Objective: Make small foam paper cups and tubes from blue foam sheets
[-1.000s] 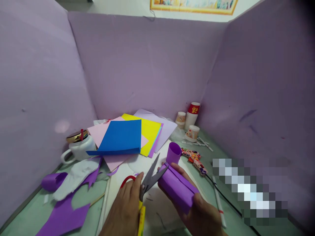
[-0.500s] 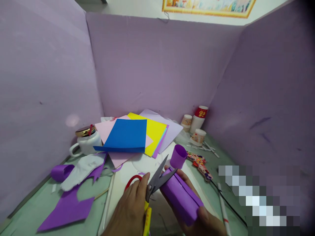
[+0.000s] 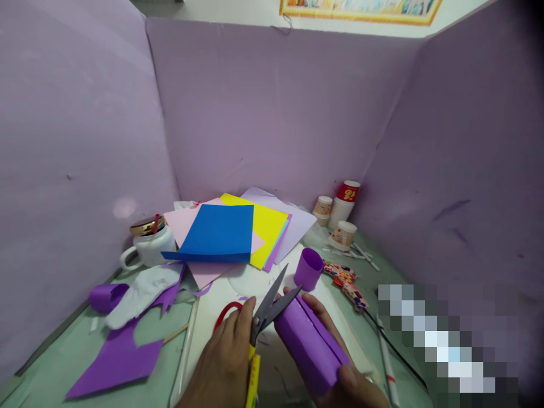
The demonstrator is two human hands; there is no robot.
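My left hand (image 3: 221, 360) is closed around a pair of scissors (image 3: 267, 314) with a red loop and a yellow handle. Their blades are spread and point away from me, one lying at the far end of a purple paper roll (image 3: 312, 345). Wrapped around that roll is my right hand (image 3: 361, 388), with fingers along its far side and the thumb at its near end. A seam runs lengthwise down the roll. Just beyond it, a shorter purple paper ring (image 3: 309, 269) stands upright on the white board (image 3: 204, 334).
Coloured paper sheets (image 3: 221, 232) lie piled at the back. On the left are a white mug (image 3: 151, 246), a white glove (image 3: 144, 292) and purple paper scraps (image 3: 119, 362). Paper cups (image 3: 343, 235) and a patterned glue gun (image 3: 346, 283) with a black cord are on the right.
The scissors and the purple roll have shifted very slightly left. The blade tip now lies at the roll's far end instead of over its top. Both hands keep their hold.
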